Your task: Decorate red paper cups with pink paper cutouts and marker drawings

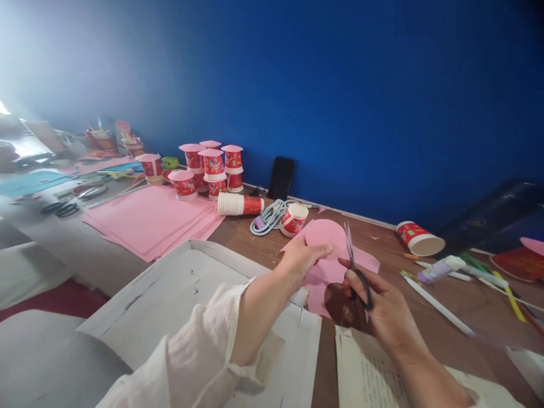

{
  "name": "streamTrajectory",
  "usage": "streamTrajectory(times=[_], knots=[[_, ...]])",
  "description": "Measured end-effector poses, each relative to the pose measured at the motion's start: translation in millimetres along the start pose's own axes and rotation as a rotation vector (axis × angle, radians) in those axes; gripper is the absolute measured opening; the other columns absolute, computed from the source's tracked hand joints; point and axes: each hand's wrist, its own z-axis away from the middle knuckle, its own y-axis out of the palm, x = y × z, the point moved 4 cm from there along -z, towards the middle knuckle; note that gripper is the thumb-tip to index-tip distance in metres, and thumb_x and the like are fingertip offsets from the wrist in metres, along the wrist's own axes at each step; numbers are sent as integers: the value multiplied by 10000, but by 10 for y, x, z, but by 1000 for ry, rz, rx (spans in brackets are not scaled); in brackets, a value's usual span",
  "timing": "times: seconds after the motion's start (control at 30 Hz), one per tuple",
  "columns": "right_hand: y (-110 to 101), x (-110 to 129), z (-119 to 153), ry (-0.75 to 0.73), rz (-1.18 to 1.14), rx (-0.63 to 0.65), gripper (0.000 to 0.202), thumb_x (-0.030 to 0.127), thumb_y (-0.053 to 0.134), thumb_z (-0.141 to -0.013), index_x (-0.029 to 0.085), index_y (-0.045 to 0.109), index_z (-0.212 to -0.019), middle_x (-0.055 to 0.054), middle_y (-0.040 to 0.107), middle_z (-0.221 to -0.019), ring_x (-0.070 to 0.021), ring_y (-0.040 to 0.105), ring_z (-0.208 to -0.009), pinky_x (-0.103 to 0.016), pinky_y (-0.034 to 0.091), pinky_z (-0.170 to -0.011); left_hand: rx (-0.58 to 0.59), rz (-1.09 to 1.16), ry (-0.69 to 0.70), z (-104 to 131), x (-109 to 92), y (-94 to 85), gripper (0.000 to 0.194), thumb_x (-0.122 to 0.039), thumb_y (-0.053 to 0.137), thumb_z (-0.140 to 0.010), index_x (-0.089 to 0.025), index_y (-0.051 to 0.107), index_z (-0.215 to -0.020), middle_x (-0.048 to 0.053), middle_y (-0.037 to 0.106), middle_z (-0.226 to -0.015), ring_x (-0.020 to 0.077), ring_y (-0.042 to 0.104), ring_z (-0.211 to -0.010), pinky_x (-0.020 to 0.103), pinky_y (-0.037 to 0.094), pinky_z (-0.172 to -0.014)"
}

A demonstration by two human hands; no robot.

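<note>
My left hand (300, 260) pinches a rounded piece of pink paper (326, 232) between thumb and fingers. Black-handled scissors (349, 243) are in my right hand (385, 303), the fingers wrapped round the handles. Their blades point up beside the right edge of the rounded paper; whether they touch it I cannot tell. Below both hands lies a pink sheet (317, 297) with a round hole, through which the brown table shows. A red and white paper cup (294, 220) stands just beyond my left hand.
Pink-topped paper cups (213, 164) stand stacked at the wall. Left are pink sheets (148, 221); nearer is a large white sheet (170, 294). A nested cup stack (240, 204), coiled cable (271, 216) and phone (281, 177) sit behind. Right are a tipped cup (420, 239), glue stick (442, 269) and pens.
</note>
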Motion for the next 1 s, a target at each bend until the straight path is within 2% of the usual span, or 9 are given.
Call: streamTrajectory(times=[0.13, 0.27, 0.47, 0.7, 0.87, 1.0], knots=[[4, -26, -2, 12, -12, 4, 678, 564, 824, -616, 178, 716, -1163, 4, 584, -640, -128, 510, -525, -263, 424, -478, -3, 2, -6, 3, -4, -3, 413, -309, 854, -565, -139, 666, -891, 17, 637, -685, 95, 515, -566, 226, 412, -551], [31, 8, 46, -21, -15, -53, 673, 567, 818, -620, 168, 723, -1154, 3, 570, -639, -120, 492, -516, -257, 409, -456, -2, 7, -4, 5, -5, -3, 413, -306, 860, -557, -140, 665, -881, 20, 641, -690, 99, 521, -572, 234, 416, -563], [35, -6, 35, 42, -51, -3, 689, 565, 833, -602, 189, 713, -1166, 13, 563, -644, -115, 484, -476, -259, 396, -428, -1, 2, -13, 4, 11, -5, 426, -311, 848, -570, -138, 666, -915, 23, 643, -701, 102, 522, -579, 235, 419, -564], [12, 8, 24, -25, 14, -33, 643, 573, 813, -621, 179, 738, -1125, -5, 582, -663, -136, 510, -547, -268, 425, -482, -22, -6, -6, -3, 7, -14, 432, -323, 856, -554, -139, 665, -896, 27, 646, -703, 109, 531, -592, 232, 406, -560], [63, 15, 77, -16, -22, -98, 654, 585, 804, -616, 179, 736, -1124, 3, 556, -637, -124, 471, -491, -255, 375, -426, 9, -11, 20, -26, 22, -9, 406, -316, 829, -573, -129, 667, -895, 16, 624, -688, 87, 479, -562, 225, 361, -537], [35, 10, 55, -18, -15, -90, 650, 588, 807, -615, 178, 740, -1115, -8, 567, -649, -135, 495, -531, -262, 411, -449, 39, -15, 54, -15, 5, 2, 350, -294, 793, -608, -131, 668, -891, 6, 604, -692, 67, 436, -553, 221, 330, -540]])
